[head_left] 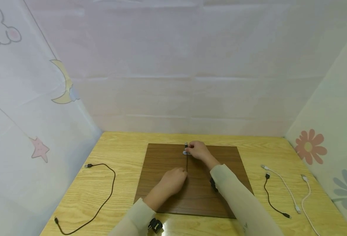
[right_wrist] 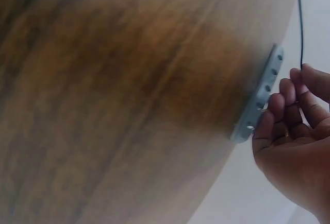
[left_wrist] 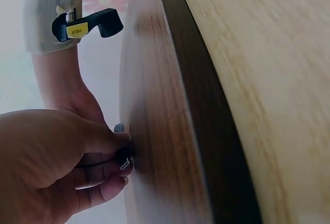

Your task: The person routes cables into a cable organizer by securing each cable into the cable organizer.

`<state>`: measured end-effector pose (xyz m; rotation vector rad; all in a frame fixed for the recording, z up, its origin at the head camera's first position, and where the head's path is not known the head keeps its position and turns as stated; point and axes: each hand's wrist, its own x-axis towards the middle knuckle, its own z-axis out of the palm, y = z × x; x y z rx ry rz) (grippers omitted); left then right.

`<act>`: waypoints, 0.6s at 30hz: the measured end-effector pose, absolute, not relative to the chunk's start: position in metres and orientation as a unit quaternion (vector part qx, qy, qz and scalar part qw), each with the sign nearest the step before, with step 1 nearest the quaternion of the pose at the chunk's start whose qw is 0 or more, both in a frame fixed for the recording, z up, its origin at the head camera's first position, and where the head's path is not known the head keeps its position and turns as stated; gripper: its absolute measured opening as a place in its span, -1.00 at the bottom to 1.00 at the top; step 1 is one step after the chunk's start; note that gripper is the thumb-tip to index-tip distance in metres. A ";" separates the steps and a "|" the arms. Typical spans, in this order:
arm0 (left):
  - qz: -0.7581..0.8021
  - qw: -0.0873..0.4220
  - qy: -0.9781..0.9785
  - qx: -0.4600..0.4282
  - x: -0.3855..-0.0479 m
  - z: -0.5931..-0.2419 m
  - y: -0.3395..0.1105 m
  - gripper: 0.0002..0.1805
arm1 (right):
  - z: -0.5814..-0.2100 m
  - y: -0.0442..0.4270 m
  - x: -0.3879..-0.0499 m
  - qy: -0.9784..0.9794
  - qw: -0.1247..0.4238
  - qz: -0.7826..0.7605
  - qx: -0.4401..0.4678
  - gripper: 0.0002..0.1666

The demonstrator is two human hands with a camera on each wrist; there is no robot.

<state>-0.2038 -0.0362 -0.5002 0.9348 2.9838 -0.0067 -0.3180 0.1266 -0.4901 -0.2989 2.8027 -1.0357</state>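
Left wall: printed on pale sheeting, a pink star and, higher up, a yellow moon. On the left of the desk, laid in a loose bend, a long black cable, metal-tipped plug at the far end, smaller connector at the near end.

Mid-desk, lying flat, a dark wood-grain board. Above its middle, the left grip, thumb and fingers pinching the near end of a thin black cord; small oval-mouthed connector visible at the fingertips in the left wrist view. Strapped on at the left cuff, a black wrist device.

Between both grips, the cord, drawn nearly straight. Toward the board's far edge, a pale strip with a row of holes, beneath the line of the cord; contact between the two impossible to confirm. Just beside the strip, the right grip, pinching the cord just short of its far plug, with the plug projecting beyond the fingers.

Right side of the desk, in sequence: a short black cable, near it a short white cable, then a longer white cable, cut off by the lower frame edge. On the right wall, printed flowers, one red, one blue.
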 end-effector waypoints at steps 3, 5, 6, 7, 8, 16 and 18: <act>-0.003 -0.004 0.954 0.300 -0.205 -0.499 -0.036 -0.84 | -0.495 0.127 -0.321 0.931 0.063 -0.343 -0.105 -0.69; -0.004 -0.007 0.954 0.301 -0.205 -0.498 -0.036 -0.85 | -0.499 0.127 -0.323 0.932 0.060 -0.342 -0.108 -0.71; -0.004 -0.009 0.953 0.302 -0.205 -0.498 -0.036 -0.86 | -0.500 0.127 -0.323 0.932 0.059 -0.341 -0.109 -0.71; -0.006 -0.010 0.953 0.302 -0.204 -0.497 -0.036 -0.87 | -0.501 0.127 -0.324 0.933 0.059 -0.339 -0.109 -0.72; -0.007 -0.011 0.953 0.302 -0.204 -0.496 -0.036 -0.88 | -0.502 0.127 -0.325 0.933 0.059 -0.338 -0.108 -0.73; -0.032 -0.030 0.957 0.287 -0.202 -0.492 -0.034 -0.92 | -0.505 0.126 -0.327 0.934 0.065 -0.335 -0.105 -0.76; -0.036 -0.035 0.958 0.281 -0.203 -0.492 -0.034 -0.92 | -0.504 0.125 -0.327 0.934 0.070 -0.335 -0.103 -0.74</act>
